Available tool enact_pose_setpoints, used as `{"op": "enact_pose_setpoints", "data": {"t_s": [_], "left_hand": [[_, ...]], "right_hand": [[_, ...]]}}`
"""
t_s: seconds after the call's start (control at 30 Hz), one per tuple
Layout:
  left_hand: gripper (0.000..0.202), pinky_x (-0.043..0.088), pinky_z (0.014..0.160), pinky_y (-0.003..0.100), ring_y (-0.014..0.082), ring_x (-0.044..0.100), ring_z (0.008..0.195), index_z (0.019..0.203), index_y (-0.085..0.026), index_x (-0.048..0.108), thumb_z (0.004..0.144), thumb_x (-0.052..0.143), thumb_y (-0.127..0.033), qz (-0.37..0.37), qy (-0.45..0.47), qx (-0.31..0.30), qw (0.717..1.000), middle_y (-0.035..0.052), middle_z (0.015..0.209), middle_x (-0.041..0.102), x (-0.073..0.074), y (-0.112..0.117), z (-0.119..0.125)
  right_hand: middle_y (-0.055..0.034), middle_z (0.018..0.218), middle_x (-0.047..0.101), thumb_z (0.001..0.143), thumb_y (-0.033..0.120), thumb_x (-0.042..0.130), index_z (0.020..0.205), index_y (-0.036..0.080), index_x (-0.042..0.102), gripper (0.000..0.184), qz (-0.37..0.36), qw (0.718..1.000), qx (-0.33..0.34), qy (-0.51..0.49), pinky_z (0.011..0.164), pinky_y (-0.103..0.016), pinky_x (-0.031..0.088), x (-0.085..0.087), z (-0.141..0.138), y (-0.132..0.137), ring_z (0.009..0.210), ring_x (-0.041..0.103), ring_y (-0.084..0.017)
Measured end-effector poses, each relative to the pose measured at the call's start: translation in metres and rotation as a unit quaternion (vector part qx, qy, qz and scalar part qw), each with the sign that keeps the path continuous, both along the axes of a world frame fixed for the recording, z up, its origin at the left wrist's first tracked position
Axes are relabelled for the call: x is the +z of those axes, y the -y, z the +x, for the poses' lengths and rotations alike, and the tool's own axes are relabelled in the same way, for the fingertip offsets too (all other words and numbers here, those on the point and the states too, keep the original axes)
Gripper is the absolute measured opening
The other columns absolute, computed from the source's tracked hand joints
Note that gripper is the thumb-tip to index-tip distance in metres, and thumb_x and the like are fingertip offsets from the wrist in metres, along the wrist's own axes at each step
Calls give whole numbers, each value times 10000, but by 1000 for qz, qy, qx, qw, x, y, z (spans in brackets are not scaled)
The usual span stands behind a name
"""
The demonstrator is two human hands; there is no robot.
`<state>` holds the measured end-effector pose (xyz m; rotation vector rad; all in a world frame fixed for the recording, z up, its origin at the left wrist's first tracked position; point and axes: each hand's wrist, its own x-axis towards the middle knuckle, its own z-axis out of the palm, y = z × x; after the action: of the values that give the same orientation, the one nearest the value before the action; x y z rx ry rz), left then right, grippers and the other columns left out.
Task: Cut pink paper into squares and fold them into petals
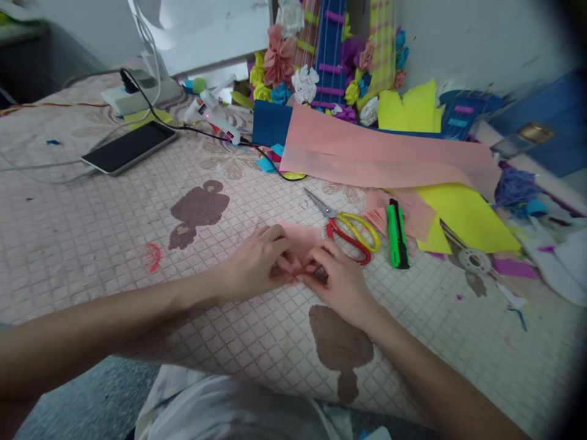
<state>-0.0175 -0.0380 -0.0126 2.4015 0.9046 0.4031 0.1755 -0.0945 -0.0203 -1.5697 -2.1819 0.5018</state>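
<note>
A small piece of pink paper [300, 237] lies between my hands over the patterned tabletop, its near edge bunched up at my fingertips. My left hand [259, 263] pinches it from the left side. From the right, my right hand [342, 278] grips the same edge between thumb and fingers. Part of the paper is hidden by my fingers. Just beyond my right hand lie scissors [342, 223] with one red and one yellow handle, blades pointing away to the left. Beside them rests a green utility knife [397, 235].
A large pink sheet [376, 150] and yellow paper [477, 220] lie at the back right. Paper flowers [305, 84] and decorated blue and yellow guitar-like shapes lean behind. At back left are a phone [131, 148], a glue gun [213, 119] with its cord, and a power strip [137, 95].
</note>
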Motion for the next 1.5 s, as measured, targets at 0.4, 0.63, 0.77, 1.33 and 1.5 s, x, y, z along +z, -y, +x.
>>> {"op": "enact_pose_setpoints", "data": {"t_s": [0.4,0.63,0.77,1.33,1.5], "left_hand": [[476,441,850,406,256,491,984,938,-161,596,568,811,-370,0,-15,-29,999,79,1046,521,-1,-2,-7],[353,456,811,374,227,514,934,876,-162,603,646,758,-382,-26,32,-18,999,61,960,537,-5,-4,-5],[112,457,709,292,171,522,826,783,-151,573,709,654,-176,-28,66,40,997,43,876,526,-9,-9,-5],[111,439,777,317,172,558,867,858,-157,620,845,512,-132,29,47,-48,997,59,907,598,-9,13,8],[104,439,779,326,185,560,884,901,-162,614,871,532,-219,39,28,-41,998,70,959,597,-12,12,6]], "right_hand": [[-33,955,526,762,363,679,902,221,514,259,-7,1000,22,20,699,-336,479,7,-4,4,853,571,-193],[-45,927,520,799,387,626,860,208,508,223,32,996,-13,82,609,-321,445,1,-11,5,793,574,-203],[-53,931,525,797,436,626,851,205,502,268,41,995,-19,90,610,-323,448,-2,-11,5,797,577,-211],[-39,917,508,772,310,652,874,223,455,239,23,999,2,42,640,-336,477,1,-6,4,812,561,-208],[-53,947,489,836,155,561,933,215,435,170,0,1000,-10,-14,694,-343,500,3,1,4,834,567,-193]]}}
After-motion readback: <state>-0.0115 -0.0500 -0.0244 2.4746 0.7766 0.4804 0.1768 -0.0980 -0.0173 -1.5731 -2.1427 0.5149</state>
